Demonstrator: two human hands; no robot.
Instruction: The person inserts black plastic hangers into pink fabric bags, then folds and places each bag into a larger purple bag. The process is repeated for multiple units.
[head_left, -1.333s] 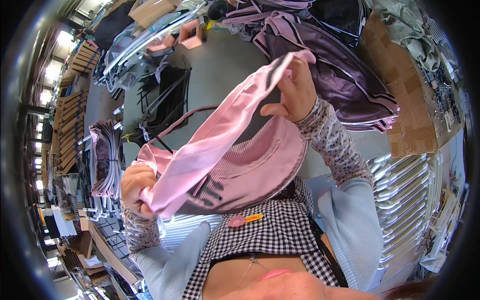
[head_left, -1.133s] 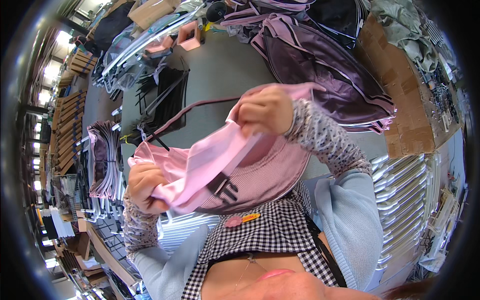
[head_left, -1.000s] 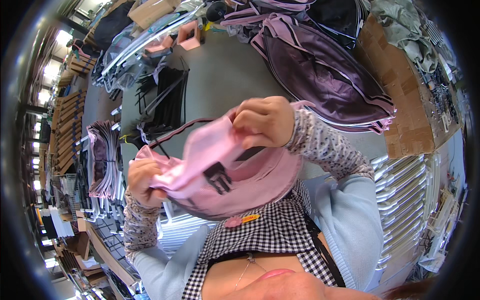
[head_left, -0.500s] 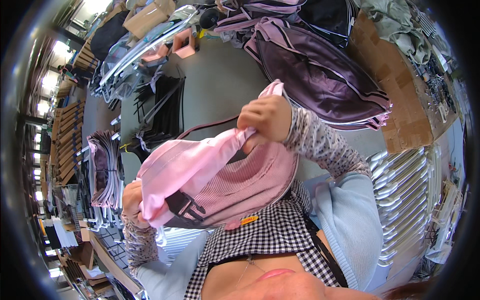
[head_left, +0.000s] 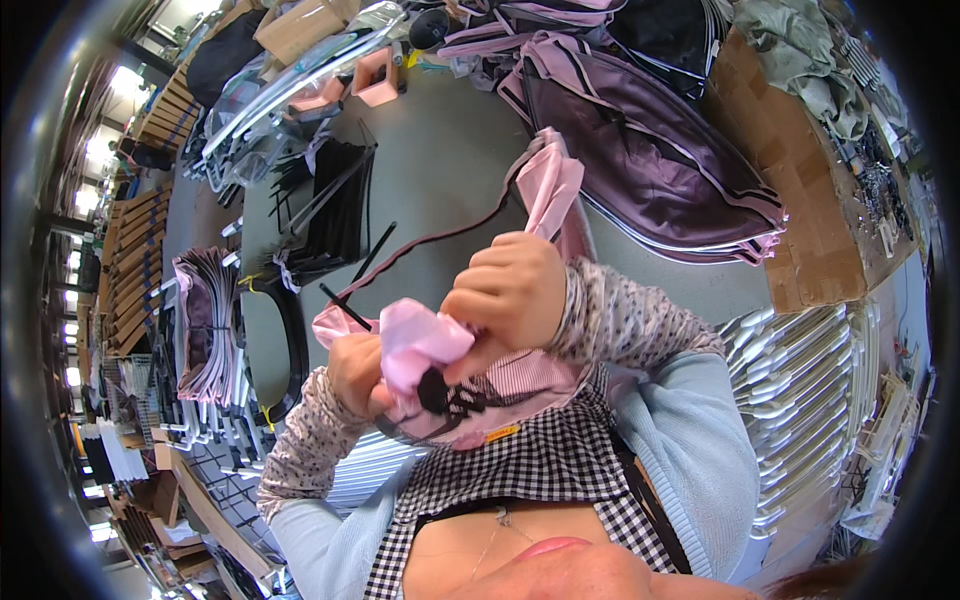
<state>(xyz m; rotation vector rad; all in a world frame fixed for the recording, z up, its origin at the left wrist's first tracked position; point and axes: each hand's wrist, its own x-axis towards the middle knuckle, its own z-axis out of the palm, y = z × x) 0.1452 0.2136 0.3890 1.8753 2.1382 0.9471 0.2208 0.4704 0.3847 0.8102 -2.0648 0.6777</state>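
Both hands grip a pink fabric cover (head_left: 420,345) with a dark trim and a black strap piece, bunched up close to my chest. My right hand (head_left: 505,300) is closed over its upper fold, and a loose pink end (head_left: 552,185) sticks up behind it. My left hand (head_left: 355,372) clutches the lower left part of the bunch. A thin black rod (head_left: 345,307) pokes out of the fabric beside my left hand.
A grey table (head_left: 430,170) lies below. Folded dark purple fabric pieces (head_left: 650,160) are piled at the upper right beside cardboard (head_left: 810,220). Black rods (head_left: 335,195) lie at the upper left. White metal frames (head_left: 810,400) are stacked on the right, pink-and-white stacked pieces (head_left: 205,320) on the left.
The wide pink cover has been gathered into a tight bunch. My left hand rose toward the right hand, and both now sit close together.
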